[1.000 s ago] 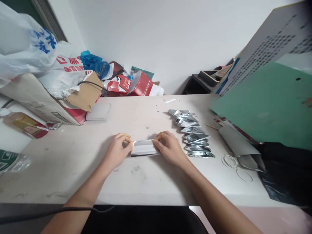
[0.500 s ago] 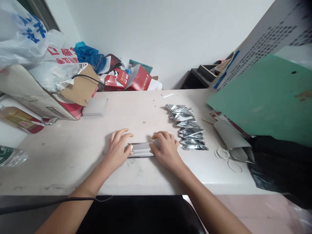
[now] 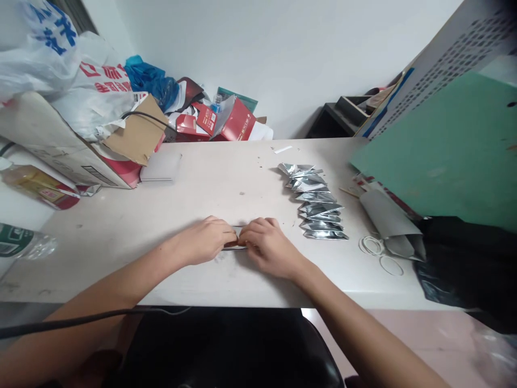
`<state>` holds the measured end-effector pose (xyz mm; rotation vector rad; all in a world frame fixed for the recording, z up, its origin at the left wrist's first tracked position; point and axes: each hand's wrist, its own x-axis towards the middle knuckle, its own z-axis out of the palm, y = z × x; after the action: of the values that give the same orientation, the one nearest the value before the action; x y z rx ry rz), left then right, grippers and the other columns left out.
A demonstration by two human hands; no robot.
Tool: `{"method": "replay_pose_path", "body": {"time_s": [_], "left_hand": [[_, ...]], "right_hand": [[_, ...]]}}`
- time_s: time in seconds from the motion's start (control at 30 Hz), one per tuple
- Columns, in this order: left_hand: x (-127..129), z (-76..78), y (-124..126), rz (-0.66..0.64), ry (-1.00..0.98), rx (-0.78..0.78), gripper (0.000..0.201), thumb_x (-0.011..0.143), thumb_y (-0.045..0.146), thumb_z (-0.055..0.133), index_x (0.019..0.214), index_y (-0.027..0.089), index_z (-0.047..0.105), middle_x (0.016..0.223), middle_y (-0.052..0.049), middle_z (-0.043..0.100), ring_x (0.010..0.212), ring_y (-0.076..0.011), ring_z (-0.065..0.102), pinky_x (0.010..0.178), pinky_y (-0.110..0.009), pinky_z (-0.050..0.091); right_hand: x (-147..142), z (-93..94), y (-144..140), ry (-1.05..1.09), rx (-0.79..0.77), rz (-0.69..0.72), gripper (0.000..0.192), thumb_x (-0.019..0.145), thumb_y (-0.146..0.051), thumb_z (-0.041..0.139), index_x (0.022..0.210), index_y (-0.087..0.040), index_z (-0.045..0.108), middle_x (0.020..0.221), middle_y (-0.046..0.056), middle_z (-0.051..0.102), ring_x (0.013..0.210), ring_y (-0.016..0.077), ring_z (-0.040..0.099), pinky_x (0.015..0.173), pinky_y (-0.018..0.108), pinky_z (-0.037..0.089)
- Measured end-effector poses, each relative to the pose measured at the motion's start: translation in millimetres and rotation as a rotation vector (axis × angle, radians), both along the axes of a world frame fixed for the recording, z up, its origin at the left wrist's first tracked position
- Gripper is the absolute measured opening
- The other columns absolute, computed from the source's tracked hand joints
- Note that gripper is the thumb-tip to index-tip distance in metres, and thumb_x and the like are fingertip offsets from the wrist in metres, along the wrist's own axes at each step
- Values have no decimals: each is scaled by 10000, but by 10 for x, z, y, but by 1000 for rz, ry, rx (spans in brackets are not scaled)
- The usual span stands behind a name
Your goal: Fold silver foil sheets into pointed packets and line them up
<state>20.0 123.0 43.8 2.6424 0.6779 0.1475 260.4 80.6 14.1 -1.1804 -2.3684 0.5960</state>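
A flat silvery foil strip (image 3: 235, 248) with dark edges lies on the white table, mostly hidden under my fingers. My left hand (image 3: 210, 240) is closed over its left part, fingertips curled down onto it. From the right, my right hand (image 3: 269, 243) bends its fingers over the same strip, almost touching the left fingertips. Just to the right, several folded silver foil pieces (image 3: 321, 209) with pointed ends lie overlapping in a slanting row.
Rubber bands (image 3: 370, 246) and a rolled grey sheet (image 3: 388, 221) lie at the right, beside a black bag (image 3: 456, 264) and a green board (image 3: 440, 140). At the left are a plastic bottle (image 3: 24, 241), a carton (image 3: 68, 145) and white bags (image 3: 97, 86). A black cable (image 3: 81, 319) crosses my left forearm.
Both hands have come together over the middle of the foil strip, my left hand moving right and curling its spread fingers. The camera view has shifted slightly.
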Motion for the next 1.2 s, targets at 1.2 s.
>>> {"method": "replay_pose_path", "body": {"time_s": [1.2], "left_hand": [[-480,-269,-622,187,101,355,418,1157,358,470,1549,340,612,1565,22,656,1578,-343,376,1199,-527,316]], "right_hand": [[429,-49,-241,-204,163,216,338,1058,-243,514,1320,-246,727,1575,84,633,1411,378,522,1068,566,376]]}}
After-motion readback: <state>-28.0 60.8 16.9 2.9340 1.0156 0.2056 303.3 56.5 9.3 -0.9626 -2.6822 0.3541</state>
